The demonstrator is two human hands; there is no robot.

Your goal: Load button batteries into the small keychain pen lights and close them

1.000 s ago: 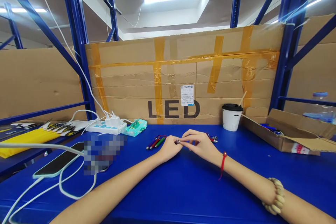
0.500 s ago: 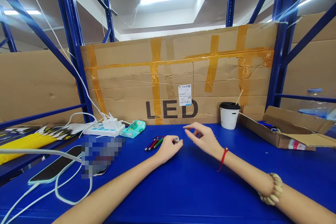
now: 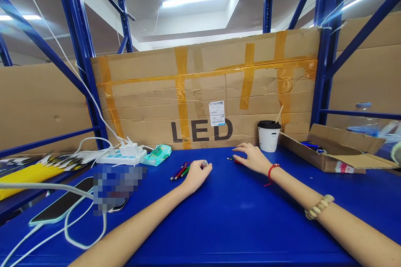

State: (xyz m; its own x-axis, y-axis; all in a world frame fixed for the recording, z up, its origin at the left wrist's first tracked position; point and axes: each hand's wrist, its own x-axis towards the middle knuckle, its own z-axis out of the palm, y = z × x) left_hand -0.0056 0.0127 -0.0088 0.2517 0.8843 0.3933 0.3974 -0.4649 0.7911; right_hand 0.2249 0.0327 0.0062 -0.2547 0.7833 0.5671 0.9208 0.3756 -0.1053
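Observation:
Several metallic pens (image 3: 179,172), purple, red and green among them, lie on the blue table (image 3: 219,217) just left of my left hand (image 3: 197,175). That hand is closed around something small, with a clear or silvery end showing by the thumb; what it is cannot be made out. Farther right, my right hand (image 3: 253,158) rests low over the table with its fingers apart. Under its fingertips lie more pens (image 3: 232,159), dark and red, partly hidden by the hand.
At the back right stand a lidded paper cup (image 3: 268,137) and an open cardboard box (image 3: 341,162). On the left are a power strip (image 3: 117,155), a green packet (image 3: 157,155), a phone (image 3: 62,204) and loose white cables. A taped cardboard wall (image 3: 144,104) closes the back.
My right hand has moved right and lowered to the pens, its fingers spreading from a near pinch. My left hand stays closed beside its pens. The view has shifted slightly.

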